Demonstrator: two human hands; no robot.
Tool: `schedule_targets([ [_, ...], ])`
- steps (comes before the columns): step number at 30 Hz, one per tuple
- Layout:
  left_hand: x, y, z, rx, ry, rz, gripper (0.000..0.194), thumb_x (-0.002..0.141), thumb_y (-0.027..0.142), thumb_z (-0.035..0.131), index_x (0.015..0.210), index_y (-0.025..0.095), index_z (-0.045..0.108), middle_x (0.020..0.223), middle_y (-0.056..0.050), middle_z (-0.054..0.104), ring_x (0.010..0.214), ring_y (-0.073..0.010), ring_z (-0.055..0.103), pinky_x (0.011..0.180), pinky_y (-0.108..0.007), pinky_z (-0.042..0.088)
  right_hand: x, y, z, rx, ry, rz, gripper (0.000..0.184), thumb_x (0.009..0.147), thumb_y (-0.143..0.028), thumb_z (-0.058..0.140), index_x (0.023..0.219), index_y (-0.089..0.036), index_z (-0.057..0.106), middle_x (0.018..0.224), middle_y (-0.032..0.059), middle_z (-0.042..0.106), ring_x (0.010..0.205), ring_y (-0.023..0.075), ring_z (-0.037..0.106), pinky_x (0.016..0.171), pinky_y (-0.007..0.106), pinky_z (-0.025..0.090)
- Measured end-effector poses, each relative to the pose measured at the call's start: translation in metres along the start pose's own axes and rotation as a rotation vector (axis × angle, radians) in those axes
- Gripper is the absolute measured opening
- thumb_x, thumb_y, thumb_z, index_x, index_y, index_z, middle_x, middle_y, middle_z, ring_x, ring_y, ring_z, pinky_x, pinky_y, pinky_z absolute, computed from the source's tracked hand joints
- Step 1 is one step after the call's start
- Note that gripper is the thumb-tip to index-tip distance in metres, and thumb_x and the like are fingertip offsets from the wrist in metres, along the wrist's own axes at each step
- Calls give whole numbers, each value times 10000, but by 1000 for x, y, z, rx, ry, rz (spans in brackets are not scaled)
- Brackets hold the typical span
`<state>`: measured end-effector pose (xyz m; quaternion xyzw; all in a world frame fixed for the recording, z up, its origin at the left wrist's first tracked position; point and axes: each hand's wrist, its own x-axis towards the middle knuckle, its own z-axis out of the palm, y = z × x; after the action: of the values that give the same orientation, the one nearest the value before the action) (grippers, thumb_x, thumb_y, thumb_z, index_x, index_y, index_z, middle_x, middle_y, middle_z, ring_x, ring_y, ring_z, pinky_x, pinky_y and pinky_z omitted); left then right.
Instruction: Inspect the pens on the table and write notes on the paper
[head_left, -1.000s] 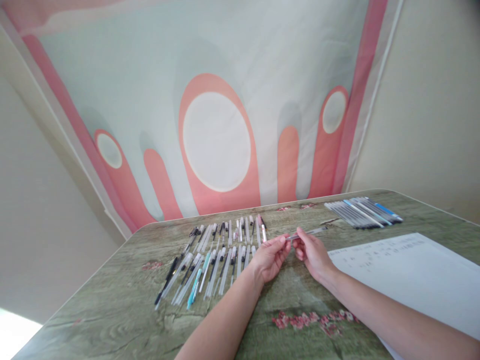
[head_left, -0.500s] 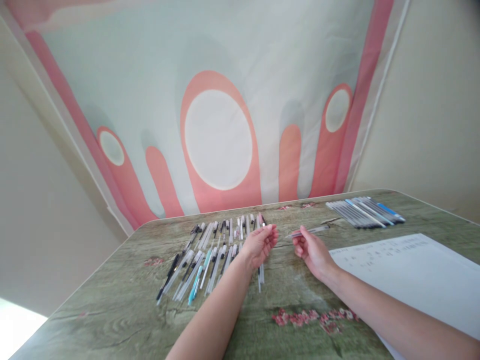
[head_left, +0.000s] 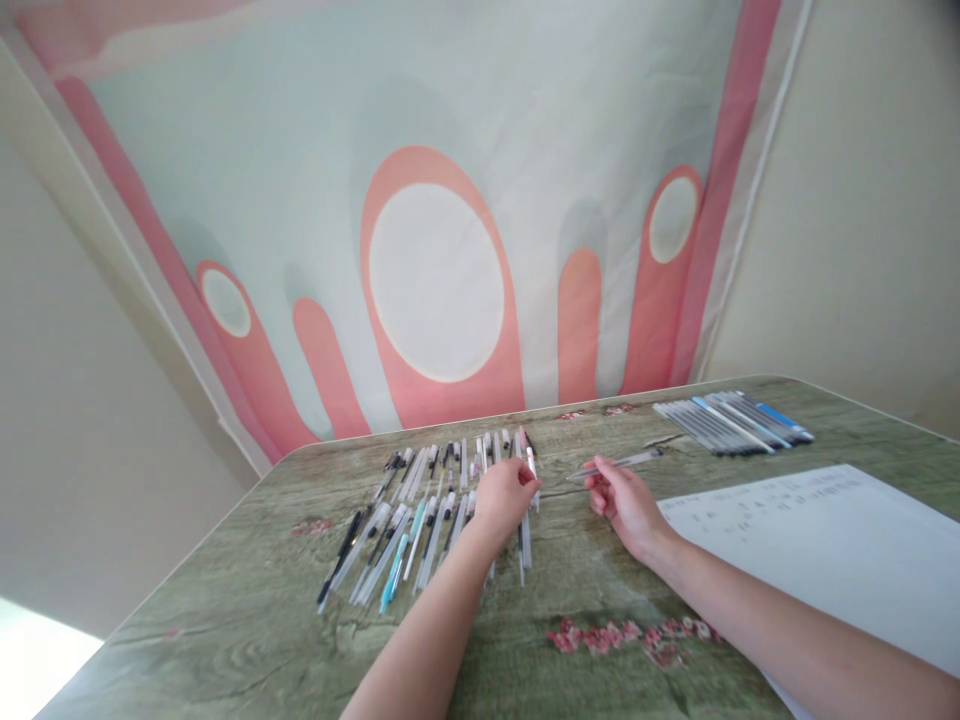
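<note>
In my right hand (head_left: 621, 505) a slim greyish pen (head_left: 637, 458) is pinched between thumb and fingers, its pointed end to the left and its darker end to the right. My left hand (head_left: 510, 496) is over the right end of the pen parts, fingers curled together; whatever they hold, if anything, is hidden. A white piece with a red mark (head_left: 532, 463) shows just beyond those fingertips. Around this hand lie two rows of pen parts, with clear tubes (head_left: 411, 475), dark caps and a turquoise pen (head_left: 395, 572). My left hand covers some of them.
At the back right a row of grey and blue pens (head_left: 724, 425) lies side by side. A white sheet (head_left: 840, 560) with faint writing lies under my right forearm. The wood-patterned tabletop (head_left: 247, 600) meets a pink and pale patterned hanging (head_left: 547, 330).
My left hand has moved slightly left and down, from the gap between the hands onto the right end of the pen parts. My right hand stays nearly still with the pen.
</note>
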<state>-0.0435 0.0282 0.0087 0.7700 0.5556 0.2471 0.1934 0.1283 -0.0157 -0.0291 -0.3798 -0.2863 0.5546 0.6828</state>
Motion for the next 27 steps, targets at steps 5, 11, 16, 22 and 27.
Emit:
schedule_targets([
  [5, -9, 9, 7, 52, 48, -44, 71, 605, 237, 623, 633, 181, 590, 748, -90, 631, 812, -238, 562, 788, -335, 353, 1, 0, 0, 34, 26, -11, 261, 677, -415, 609, 765, -173, 561, 576, -19, 549, 374, 57, 401, 355, 194, 271],
  [11, -14, 16, 11, 102, -1, -35, 60, 604, 210, 595, 658, 184, 594, 736, -89, 625, 807, -248, 563, 800, -359, 354, 0, 1, 1, 30, 43, -15, 252, 674, -410, 609, 755, -177, 557, 575, -26, 552, 371, 54, 404, 353, 191, 275],
  [16, -17, 19, 17, 157, -54, 74, 112, 625, 227, 574, 717, 196, 629, 730, -83, 628, 764, -230, 569, 759, -328, 378, 1, 1, 0, 33, 50, -14, 271, 662, -421, 616, 771, -181, 553, 578, -25, 557, 370, 61, 409, 350, 195, 280],
  [22, -18, 22, 19, 74, -109, 162, 176, 631, 244, 571, 773, 215, 670, 763, -61, 655, 758, -204, 570, 742, -290, 390, 1, 2, 1, -27, 38, -66, 288, 671, -437, 605, 815, -189, 570, 663, -7, 596, 379, 56, 408, 353, 196, 291],
  [27, -14, 26, 19, -282, -75, 162, 188, 668, 274, 562, 788, 181, 673, 739, -49, 650, 672, -159, 546, 681, -259, 406, -2, 1, 3, -48, 33, -83, 307, 665, -430, 608, 881, -213, 585, 771, 1, 630, 388, 50, 403, 352, 194, 292],
])
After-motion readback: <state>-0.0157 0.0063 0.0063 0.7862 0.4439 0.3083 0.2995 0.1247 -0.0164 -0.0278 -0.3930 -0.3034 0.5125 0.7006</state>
